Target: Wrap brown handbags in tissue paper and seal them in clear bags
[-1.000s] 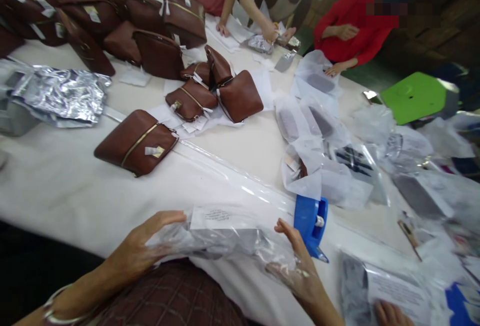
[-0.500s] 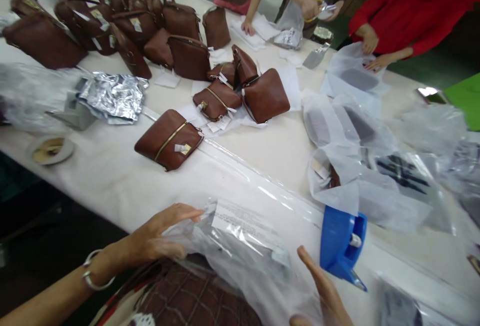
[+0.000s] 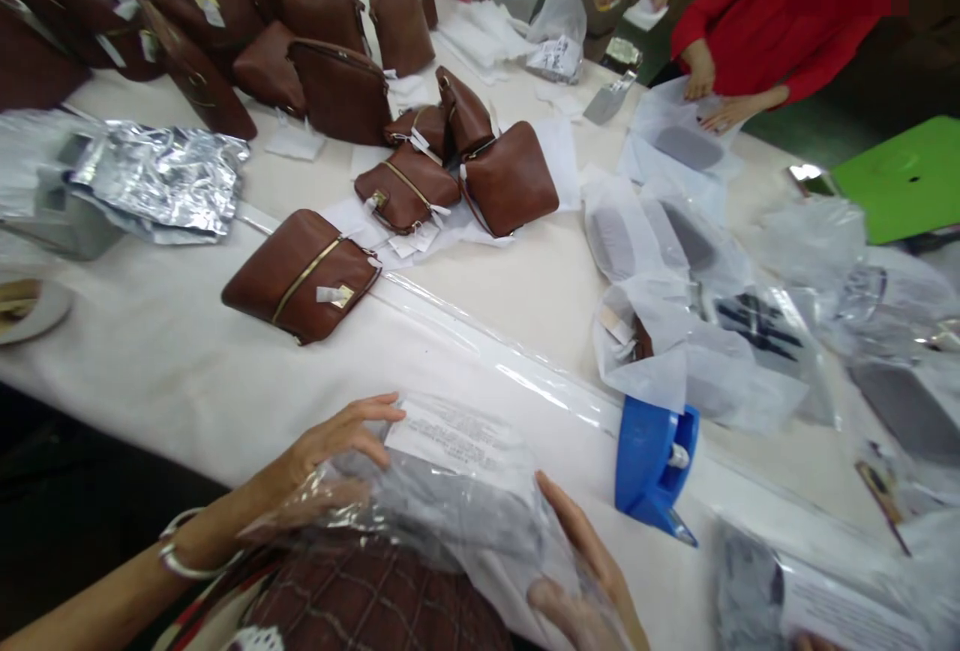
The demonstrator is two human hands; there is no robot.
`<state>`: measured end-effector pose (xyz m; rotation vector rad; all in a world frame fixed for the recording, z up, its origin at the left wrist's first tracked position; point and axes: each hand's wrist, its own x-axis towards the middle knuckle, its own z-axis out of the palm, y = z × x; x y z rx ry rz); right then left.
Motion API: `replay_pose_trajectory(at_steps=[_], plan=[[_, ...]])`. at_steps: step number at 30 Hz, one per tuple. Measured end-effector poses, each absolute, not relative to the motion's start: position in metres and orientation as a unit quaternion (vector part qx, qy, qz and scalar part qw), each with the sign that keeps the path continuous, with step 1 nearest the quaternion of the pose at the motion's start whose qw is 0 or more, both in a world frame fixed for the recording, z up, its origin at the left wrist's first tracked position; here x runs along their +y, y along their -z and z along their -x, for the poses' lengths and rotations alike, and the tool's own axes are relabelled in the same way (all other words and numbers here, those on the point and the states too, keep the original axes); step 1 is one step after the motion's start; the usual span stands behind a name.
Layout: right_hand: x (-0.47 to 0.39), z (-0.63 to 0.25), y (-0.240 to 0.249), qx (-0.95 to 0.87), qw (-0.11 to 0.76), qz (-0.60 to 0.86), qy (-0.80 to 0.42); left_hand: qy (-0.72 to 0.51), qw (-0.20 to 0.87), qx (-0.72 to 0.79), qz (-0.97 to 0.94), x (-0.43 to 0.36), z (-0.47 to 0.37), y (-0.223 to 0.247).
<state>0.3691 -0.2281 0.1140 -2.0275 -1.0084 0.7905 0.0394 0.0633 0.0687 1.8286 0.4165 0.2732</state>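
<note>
A clear plastic bag [image 3: 465, 501] with a printed white panel and something greyish inside lies at the table's near edge. On its left side, my left hand [image 3: 337, 451] has its fingers spread over the plastic, the thumb seen through the film. My right hand [image 3: 585, 551] holds the bag's right side, fingers along the edge and thumb behind the film. Beyond the bag rests a brown leather bag [image 3: 300, 276] with a gold zip. To the right stands a blue tape dispenser [image 3: 652, 466].
Many brown bags [image 3: 330, 91] crowd the far left, near crumpled silver foil [image 3: 165, 181]. Wrapped bags [image 3: 675, 251] lie at right. Across the table [image 3: 172, 371], a person in red [image 3: 772, 31] handles white wrapping; other people's hands hold scissors and a bag.
The view has shifted right. My right hand has come in against the bag's right side, and my left fingers reach further over it. Across the table, the raised brown bag has been lowered.
</note>
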Motion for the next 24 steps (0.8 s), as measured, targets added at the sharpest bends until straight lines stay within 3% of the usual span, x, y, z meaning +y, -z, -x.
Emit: replay_pose_trajectory(at_steps=[4, 10, 15, 20, 24], plan=[[-0.235, -0.39, -0.116, -0.433, 0.357, 0.765, -0.316, -0.111, 0.634, 0.189, -0.741, 0.056, -0.037, -0.053], [-0.2, -0.35, -0.058, -0.513, 0.32, 0.728, -0.323, -0.154, 0.593, 0.161, -0.774, 0.061, -0.038, -0.051], [-0.192, -0.359, -0.08, -0.642, 0.329, 0.626, -0.298, -0.158, 0.602, 0.146, -0.769, 0.072, -0.042, -0.075], [-0.185, -0.362, -0.109, -0.571, 0.415, 0.635, -0.313, -0.173, 0.605, 0.202, -0.75, 0.082, -0.048, -0.088], [-0.187, -0.341, -0.111, -0.453, 0.397, 0.736, -0.308, -0.173, 0.593, 0.239, -0.749, 0.079, -0.046, -0.086]])
